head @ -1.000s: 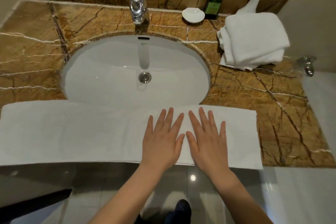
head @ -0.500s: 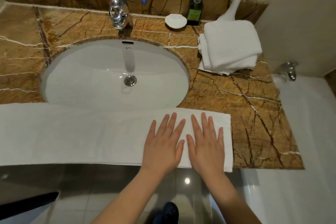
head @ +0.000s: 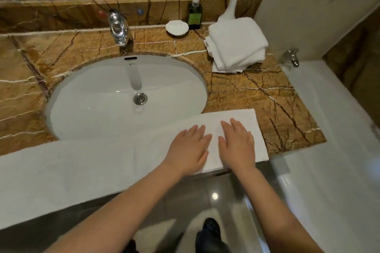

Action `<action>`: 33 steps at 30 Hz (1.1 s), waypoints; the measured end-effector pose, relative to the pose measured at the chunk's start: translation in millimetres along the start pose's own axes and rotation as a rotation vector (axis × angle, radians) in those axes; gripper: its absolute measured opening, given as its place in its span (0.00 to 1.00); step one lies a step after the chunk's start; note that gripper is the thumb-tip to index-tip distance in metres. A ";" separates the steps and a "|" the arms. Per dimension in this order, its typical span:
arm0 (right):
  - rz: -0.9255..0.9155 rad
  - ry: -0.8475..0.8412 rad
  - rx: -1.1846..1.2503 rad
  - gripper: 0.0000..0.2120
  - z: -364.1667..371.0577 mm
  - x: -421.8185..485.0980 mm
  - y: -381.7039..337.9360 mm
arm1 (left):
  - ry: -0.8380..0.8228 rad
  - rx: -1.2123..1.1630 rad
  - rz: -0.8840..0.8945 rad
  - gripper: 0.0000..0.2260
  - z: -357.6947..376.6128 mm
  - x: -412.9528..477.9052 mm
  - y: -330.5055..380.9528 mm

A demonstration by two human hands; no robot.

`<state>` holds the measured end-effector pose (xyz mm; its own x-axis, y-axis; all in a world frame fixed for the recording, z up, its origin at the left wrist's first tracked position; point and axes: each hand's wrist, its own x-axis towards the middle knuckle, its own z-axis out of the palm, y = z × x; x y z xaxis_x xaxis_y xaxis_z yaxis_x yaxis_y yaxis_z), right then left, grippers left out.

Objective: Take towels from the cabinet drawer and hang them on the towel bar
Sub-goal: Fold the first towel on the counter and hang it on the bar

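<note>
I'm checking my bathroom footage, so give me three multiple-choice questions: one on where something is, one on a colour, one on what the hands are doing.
1. Where is the folded towel stack?
A. in the sink
B. on the counter, right of the sink
C. on the floor

2. What colour is the soap bottle?
A. dark green
B. red
C. yellow

3. How are the hands?
A. gripping the faucet
B. clenched in fists
C. flat and open on the spread towel

Answers: 1 B, it sits by the vase. 2 A, dark green body. 3 C, left hand and right hand lie flat on the spread towel.
</note>
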<state>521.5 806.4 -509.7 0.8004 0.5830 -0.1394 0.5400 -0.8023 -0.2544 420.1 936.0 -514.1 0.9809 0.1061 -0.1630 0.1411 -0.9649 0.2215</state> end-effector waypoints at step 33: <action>1.239 0.215 1.370 0.18 82.4 -99.3 -209.0 | -0.396 -0.313 -0.035 0.13 -47.3 -38.9 -180.7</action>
<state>307.7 926.7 -521.5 0.5987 -0.2932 -0.7453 -0.7778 0.0092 -0.6284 362.8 1117.6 -502.3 0.8571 -0.0206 -0.5147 0.2664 -0.8375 0.4771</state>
